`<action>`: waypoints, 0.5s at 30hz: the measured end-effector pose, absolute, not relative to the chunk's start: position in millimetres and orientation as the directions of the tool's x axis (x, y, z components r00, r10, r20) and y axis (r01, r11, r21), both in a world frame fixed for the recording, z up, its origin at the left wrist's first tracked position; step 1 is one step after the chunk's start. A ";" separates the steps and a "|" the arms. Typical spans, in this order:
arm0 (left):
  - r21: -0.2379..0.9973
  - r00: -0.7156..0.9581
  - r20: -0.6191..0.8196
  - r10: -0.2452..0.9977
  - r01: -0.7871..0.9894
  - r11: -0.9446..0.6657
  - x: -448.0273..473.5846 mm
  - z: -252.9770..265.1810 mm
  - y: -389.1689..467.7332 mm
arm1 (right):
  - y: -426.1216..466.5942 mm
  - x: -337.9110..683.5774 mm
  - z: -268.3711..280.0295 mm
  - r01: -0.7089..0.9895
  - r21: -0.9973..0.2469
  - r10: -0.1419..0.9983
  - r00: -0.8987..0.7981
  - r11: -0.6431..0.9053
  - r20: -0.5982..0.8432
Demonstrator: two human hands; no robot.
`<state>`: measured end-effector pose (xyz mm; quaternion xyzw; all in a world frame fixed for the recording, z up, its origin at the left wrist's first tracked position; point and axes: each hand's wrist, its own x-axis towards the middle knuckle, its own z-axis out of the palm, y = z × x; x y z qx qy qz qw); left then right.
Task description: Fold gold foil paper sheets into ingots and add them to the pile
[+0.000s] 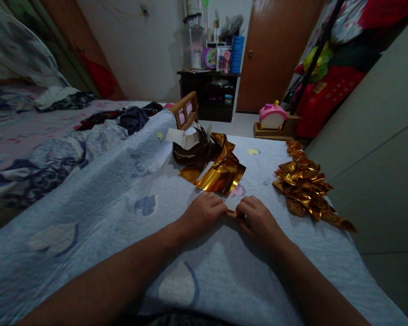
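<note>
Both hands meet low over the bed, with a narrow rolled or folded strip of gold foil paper [231,213] between them. My left hand [206,213] is closed on its left end, and my right hand [256,215] grips its right end; most of the strip is hidden by fingers. Just beyond my hands lies a stack of gold foil sheets [221,176], partly fanned out, with pale paper backs curling up at its far left. To the right of my right hand is a heap of folded gold foil pieces [304,181] near the bed's edge.
A light blue quilted bedspread [122,244] with heart shapes covers the bed. At its far end stands a small wooden rail [185,111]. Beyond are a dark cabinet [207,95], a pink toy [273,116] and a brown door [275,54]. Clothes [132,118] lie to the left.
</note>
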<state>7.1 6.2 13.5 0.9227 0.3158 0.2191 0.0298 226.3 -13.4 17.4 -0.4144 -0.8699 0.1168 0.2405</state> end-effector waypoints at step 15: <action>0.063 0.705 0.291 0.647 0.660 -0.748 6.4 6.9 8.2 | -28.0 205.0 16.4 0.623 -0.340 0.702 -0.681 0.704 0.207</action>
